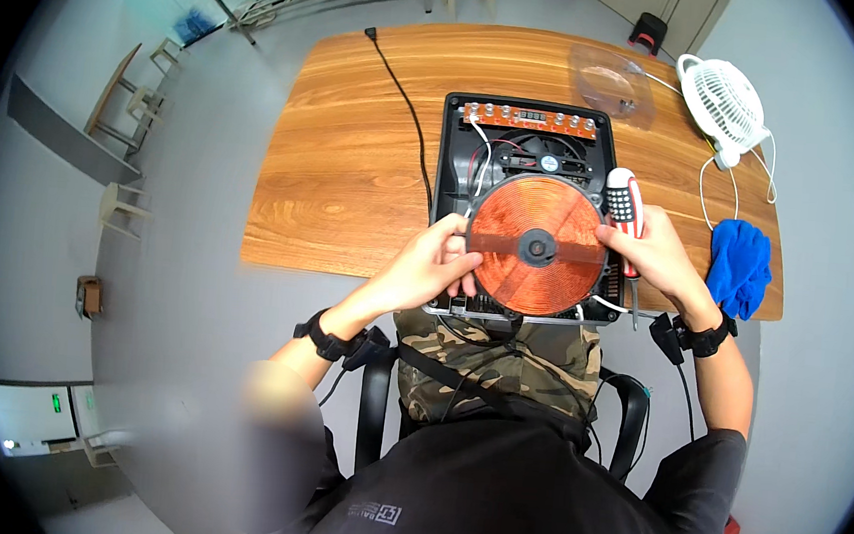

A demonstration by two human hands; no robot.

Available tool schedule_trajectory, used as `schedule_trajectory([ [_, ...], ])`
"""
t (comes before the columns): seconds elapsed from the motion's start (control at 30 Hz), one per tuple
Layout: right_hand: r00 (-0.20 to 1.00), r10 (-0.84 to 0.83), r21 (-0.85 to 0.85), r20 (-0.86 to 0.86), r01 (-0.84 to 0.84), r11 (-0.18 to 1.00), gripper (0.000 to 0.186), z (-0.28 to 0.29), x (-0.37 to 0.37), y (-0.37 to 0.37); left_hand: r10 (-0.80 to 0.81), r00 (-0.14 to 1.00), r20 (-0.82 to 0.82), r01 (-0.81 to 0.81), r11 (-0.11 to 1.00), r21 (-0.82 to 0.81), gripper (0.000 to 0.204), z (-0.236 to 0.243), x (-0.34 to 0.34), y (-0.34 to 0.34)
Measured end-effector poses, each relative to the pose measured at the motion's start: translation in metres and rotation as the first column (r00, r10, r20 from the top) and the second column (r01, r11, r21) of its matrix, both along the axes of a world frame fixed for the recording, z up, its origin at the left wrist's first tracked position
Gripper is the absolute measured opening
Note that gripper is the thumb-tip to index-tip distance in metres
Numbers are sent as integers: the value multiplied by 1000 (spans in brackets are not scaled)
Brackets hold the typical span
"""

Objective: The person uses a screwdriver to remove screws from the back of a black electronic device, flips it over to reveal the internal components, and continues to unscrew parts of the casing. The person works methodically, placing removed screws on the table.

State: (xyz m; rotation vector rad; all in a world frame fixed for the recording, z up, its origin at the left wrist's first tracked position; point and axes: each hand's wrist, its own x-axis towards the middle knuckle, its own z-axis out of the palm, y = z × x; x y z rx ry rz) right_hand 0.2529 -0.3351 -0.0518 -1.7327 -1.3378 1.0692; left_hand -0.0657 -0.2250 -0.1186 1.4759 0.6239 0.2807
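An opened black appliance casing (448, 148) rests at the table's front edge, with an orange circuit board (489, 119) and a small black fan (527, 146) in it. Over its front part is a round copper coil (516, 279) with a dark centre. My left hand (440, 258) grips the coil's left rim, fingers curled at its edge. My right hand (657, 250) has its thumb on the coil's right rim and also holds a red, white and black screwdriver (625, 197), upright beside the coil with its shaft pointing toward me. White wires run from the board and near the lower rim.
The wooden table (333, 189) holds a black cable (407, 100) at the left, a clear plastic dish (602, 80) at the back, a white fan (716, 99) at the back right and a blue cloth (740, 270) at the right. Stools and a metal frame stand beyond.
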Motion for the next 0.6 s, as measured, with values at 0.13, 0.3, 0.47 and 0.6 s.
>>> schedule_trajectory([
  [0.13,996,-54,-36,-65,51,998,21,-13,15,4,50,999,-4,-50,998,-39,27,7,14,-2],
  [0.3,995,-75,-162,-67,64,985,23,-24,26,10,-130,970,-204,119,991,-61,31,24,22,9],
  [0.47,998,32,-235,58,-17,972,29,-39,34,18,-191,952,-241,146,971,-190,30,30,28,9],
  [0.6,991,67,-322,120,-25,946,36,-43,29,23,-198,925,-324,152,975,-162,29,23,29,15],
])
